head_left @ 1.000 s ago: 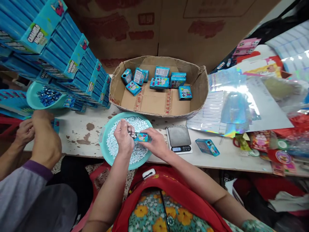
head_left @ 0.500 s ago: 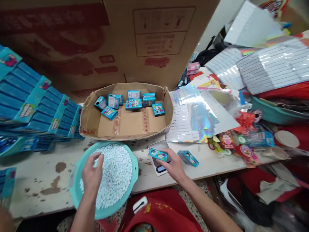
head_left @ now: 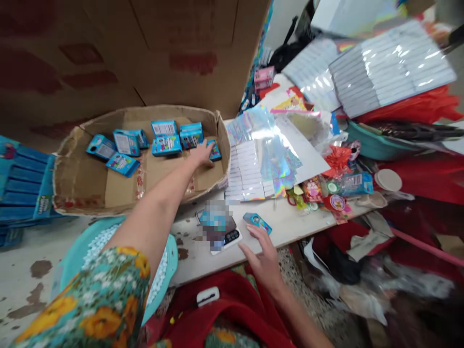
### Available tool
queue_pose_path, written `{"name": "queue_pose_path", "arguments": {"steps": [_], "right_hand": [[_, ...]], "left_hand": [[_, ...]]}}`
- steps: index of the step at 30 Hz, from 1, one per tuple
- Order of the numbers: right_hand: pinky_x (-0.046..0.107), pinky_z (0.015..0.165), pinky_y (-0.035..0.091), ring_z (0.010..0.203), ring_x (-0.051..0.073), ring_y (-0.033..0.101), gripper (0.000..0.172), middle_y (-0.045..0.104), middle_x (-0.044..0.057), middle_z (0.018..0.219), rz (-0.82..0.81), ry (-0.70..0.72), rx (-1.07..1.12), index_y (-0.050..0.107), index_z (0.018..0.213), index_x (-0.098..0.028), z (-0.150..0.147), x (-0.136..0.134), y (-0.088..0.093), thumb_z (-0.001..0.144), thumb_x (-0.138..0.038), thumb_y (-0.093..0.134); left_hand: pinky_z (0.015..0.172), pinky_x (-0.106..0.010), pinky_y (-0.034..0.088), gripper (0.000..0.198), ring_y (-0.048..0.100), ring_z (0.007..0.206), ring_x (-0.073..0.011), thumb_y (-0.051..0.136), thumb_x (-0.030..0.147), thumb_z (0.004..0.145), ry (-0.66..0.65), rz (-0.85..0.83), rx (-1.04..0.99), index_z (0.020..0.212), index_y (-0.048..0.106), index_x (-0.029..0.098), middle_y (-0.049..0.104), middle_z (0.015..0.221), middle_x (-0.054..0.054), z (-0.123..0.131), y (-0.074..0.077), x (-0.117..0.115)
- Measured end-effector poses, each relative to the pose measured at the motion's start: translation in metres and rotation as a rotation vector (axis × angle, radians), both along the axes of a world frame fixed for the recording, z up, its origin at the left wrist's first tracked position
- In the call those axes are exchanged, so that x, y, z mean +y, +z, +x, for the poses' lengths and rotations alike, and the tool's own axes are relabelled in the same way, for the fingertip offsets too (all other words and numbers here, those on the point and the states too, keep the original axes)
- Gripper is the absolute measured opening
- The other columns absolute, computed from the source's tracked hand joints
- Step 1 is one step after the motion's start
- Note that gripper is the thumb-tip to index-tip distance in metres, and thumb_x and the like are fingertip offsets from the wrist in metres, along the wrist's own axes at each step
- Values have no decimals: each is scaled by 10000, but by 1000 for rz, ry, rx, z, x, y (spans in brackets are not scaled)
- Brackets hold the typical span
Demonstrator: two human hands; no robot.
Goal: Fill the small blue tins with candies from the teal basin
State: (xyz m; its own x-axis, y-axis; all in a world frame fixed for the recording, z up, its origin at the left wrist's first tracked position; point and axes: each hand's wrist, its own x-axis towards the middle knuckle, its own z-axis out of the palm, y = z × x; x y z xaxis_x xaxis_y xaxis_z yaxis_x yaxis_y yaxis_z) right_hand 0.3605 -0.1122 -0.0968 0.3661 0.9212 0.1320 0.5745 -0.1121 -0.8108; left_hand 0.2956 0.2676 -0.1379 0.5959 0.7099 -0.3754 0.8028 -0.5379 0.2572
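Left arm outstretched into the carton
We find the left hand at a box, grip unclear; right hand, spread apart, near a second box.

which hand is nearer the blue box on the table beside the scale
The right hand: it is at the near edge of that blue box, contact unclear; the left hand is farther off, inside the cardboard tray at another box.
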Motion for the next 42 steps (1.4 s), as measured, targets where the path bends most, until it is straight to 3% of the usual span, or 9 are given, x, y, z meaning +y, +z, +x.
{"name": "queue_pose_path", "arguments": {"steps": [6, 10, 14, 18, 24, 27, 31, 37, 42], "right_hand": [[424, 885, 512, 1008, 216, 600, 316, 620, 84, 1075, -22, -109, 13, 572, 1147, -223, 30, -8, 15, 835, -212, 624], [428, 921, 503, 1074, 224, 567, 438, 582, 83, 1135, 172, -93, -33, 530, 1220, -248, 39, 41, 39, 803, -241, 665], [489, 1045, 399, 1290, 279, 403, 721, 444, 92, 1362, 329, 137, -110, 408, 1333, -261, 28, 105, 74, 708, -372, 749], [429, 989, 440, 1131, 237, 545, 502, 598, 53, 1146, 335, 405, -58, 546, 1140, -252, 8, 136, 96, 701, -392, 747], [286, 730, 514, 756, 137, 607, 485, 610, -29, 850, 235, -98, 264, 553, 980, -216, 28, 91, 80, 591, -332, 818], [296, 738, 510, 750, 136, 601, 502, 614, -21, 855, 188, -314, 316, 567, 966, -199, 45, 52, 63, 554, -313, 829], [295, 697, 508, 707, 140, 594, 497, 619, -4, 820, 49, -387, 368, 587, 945, -179, 51, 11, 45, 536, -316, 834], [292, 681, 501, 717, 150, 592, 530, 622, 7, 835, -16, -426, 402, 554, 997, -177, 25, 4, 24, 571, -363, 809], [316, 774, 488, 799, 164, 589, 470, 635, 34, 894, -20, -320, 398, 573, 949, -168, -14, 41, -9, 593, -388, 787]], "left_hand": [[941, -479, 385, 1116, 471, 1158, -397, 800, 467, 490, 185, -167, 10, 1435, 271, 200, 263, 1417, -216, -2, 1, 8], [913, -455, 413, 920, 513, 1088, -317, 731, 459, 599, 252, -188, -346, 1401, 339, 238, 428, 1323, -145, -46, 68, -25], [900, -430, 438, 784, 549, 1032, -278, 739, 411, 601, 43, -379, -586, 1316, 456, 256, 558, 1187, -76, -79, 149, -99], [851, -399, 479, 644, 566, 1020, -265, 716, 440, 636, 32, -564, -699, 1223, 535, 244, 581, 1154, -74, -100, 184, -153], [723, -332, 515, 578, 611, 938, -216, 627, 483, 733, 572, -479, -1007, 1245, 495, 250, 503, 1289, -102, -167, 145, -173], [747, -329, 501, 522, 609, 905, -199, 664, 456, 716, 655, -473, -927, 1152, 553, 191, 580, 1170, -103, -186, 115, -186], [841, -364, 474, 424, 597, 958, -212, 604, 435, 774, 522, -443, -738, 1119, 583, 188, 617, 1096, -88, -170, 81, -206], [980, -384, 381, 444, 480, 1168, -255, 635, 257, 753, -22, -209, -451, 1191, 562, 257, 554, 1247, -62, -122, 40, -217], [869, -365, 418, 365, 561, 1029, -271, 615, 350, 782, 157, -93, -403, 1116, 576, 208, 611, 1102, -96, -137, 42, -224]]}}
